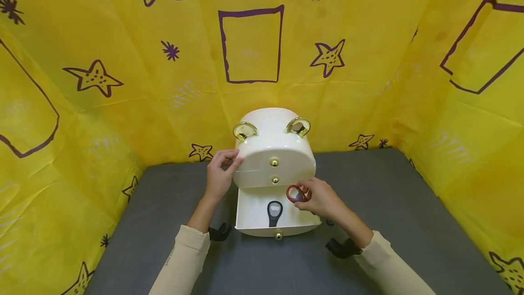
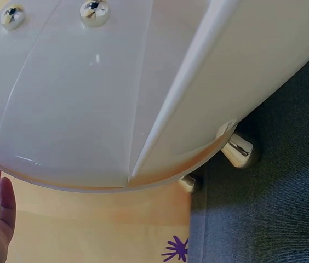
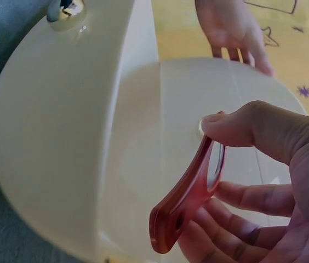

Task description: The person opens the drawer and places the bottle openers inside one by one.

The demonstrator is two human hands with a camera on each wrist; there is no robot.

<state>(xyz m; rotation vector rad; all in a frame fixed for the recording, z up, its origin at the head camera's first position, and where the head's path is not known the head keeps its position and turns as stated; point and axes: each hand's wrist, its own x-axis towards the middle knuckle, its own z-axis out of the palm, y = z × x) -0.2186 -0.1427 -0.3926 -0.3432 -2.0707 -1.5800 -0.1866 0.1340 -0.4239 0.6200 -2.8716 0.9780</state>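
Observation:
A white rounded box (image 1: 268,158) with golden ears and knobs stands on the dark table, its bottom drawer (image 1: 254,211) pulled out. My right hand (image 1: 323,198) pinches a small red magnifying glass (image 1: 298,194) over the drawer's right side. In the right wrist view the thumb presses the rim of this red magnifying glass (image 3: 184,194), with fingers on its other side. Inside the drawer lies a black magnifying glass (image 1: 274,213), handle toward the front. My left hand (image 1: 221,172) touches the box's upper left side with its fingertips, fingers extended.
Yellow cloth (image 1: 254,49) with purple drawings hangs behind and on both sides of the grey table (image 1: 368,204). Two closed drawers with golden knobs (image 1: 274,163) sit above the pulled-out one. Short golden feet (image 2: 239,150) carry the box.

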